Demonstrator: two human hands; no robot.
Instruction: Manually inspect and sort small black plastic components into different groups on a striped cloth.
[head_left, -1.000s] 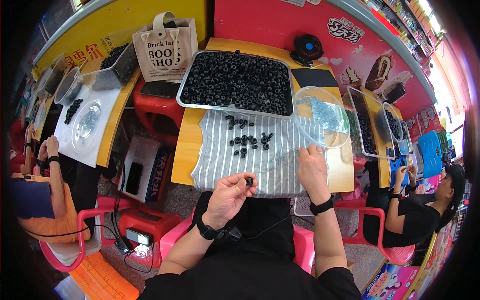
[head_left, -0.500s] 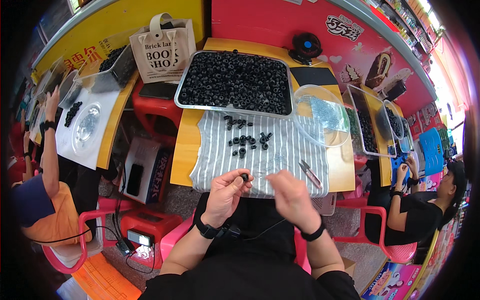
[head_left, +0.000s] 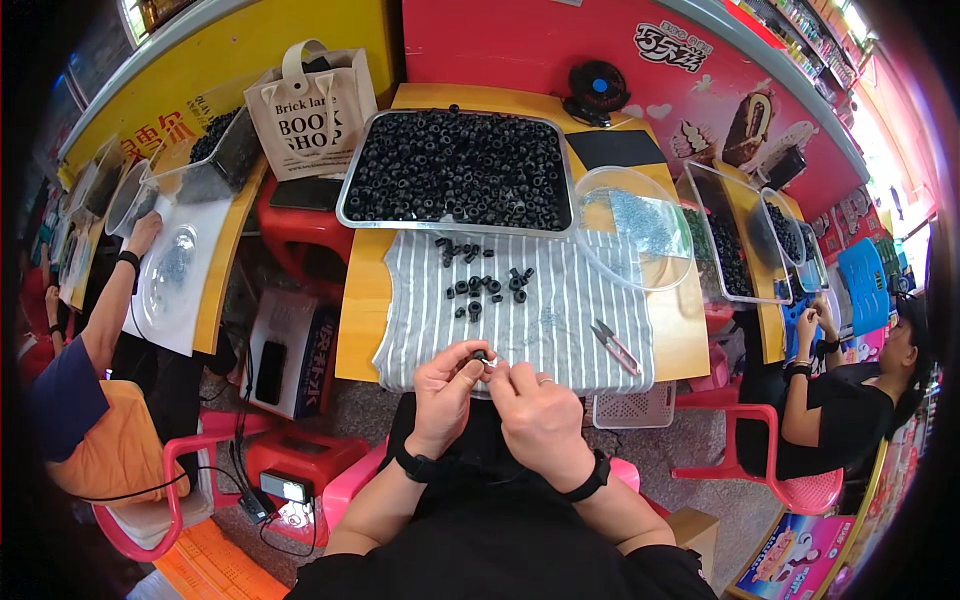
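Between thumb and forefinger, my left hand [head_left: 443, 398] pinches a small black ring-shaped part [head_left: 480, 356] just past the cloth's near edge. Right beside it, my right hand [head_left: 543, 418] is closed in a pinch; what its fingertips hold is too small to make out. Several loose black parts [head_left: 475, 288] lie on the grey striped cloth [head_left: 425, 335] ahead of my hands. A pair of thread snips [head_left: 615, 347] rests on the cloth to the right.
At the back, a metal tray [head_left: 347, 213] is heaped with black parts. A round clear dish [head_left: 672, 268] with small translucent pieces overlaps the cloth's right. A black fan [head_left: 597, 92] and canvas bag [head_left: 312, 115] stand behind. Co-workers sit at tables on both sides.
My right hand has come left and down, its fingertips now meeting my left hand at the black part. The co-worker's hand on the left has moved lower, near the clear lid.
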